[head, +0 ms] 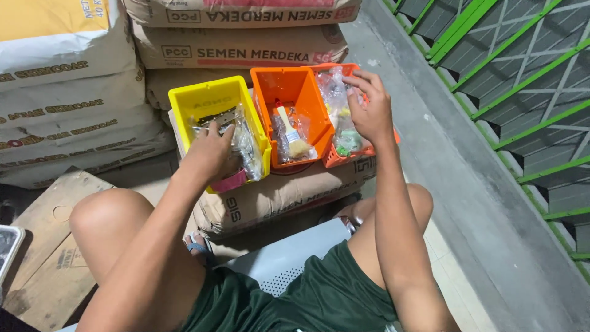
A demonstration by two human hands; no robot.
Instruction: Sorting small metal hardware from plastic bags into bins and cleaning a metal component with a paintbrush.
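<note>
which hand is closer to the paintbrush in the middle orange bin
Right, narrowly. The right hand grips a plastic bag just right of the paintbrush; the left hand is in the yellow bin.

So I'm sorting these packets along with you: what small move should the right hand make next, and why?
Probably lift the clear packet out of the orange basket: the right hand already pinches its top, while the left hand rests in the yellow bin.

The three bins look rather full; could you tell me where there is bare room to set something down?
The orange bin is barest: its rear floor, behind the bagged brush, is open. The yellow bin is crowded with plastic packets under the left hand. The basket beside the right hand is packed. The concrete ledge to the right is bare.
</note>
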